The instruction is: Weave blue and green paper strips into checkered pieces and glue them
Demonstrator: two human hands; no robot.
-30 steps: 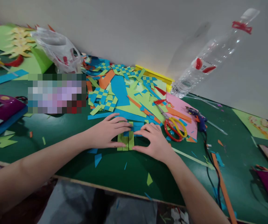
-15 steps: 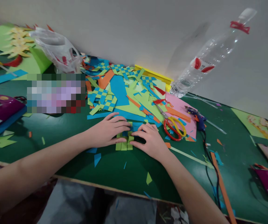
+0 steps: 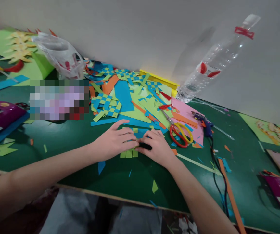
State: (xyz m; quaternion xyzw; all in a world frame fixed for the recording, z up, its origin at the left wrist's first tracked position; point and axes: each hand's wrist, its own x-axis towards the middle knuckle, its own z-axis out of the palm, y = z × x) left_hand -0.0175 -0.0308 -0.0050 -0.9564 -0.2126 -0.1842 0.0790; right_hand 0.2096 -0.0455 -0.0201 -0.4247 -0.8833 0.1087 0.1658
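A small woven mat of green and blue paper strips lies on the green table in front of me, mostly covered by my hands. Over its left side is my left hand, its index finger raised and its other fingers stretched across the strips. From the right, my right hand pinches a green strip end between thumb and fingers. The fingertips of both hands meet at the middle of the mat. Red-and-yellow-handled scissors lie just beyond my right hand.
Finished checkered paper pieces and paper scraps are heaped behind. A plastic bottle leans by the wall. A blue glue gun trails a black cord on the right. Purple devices and a white plastic bag stand around.
My left fingers have come in to meet the right fingertips over the mat. The green strip end that showed raised by my right hand is now mostly hidden. The view has shifted slightly.
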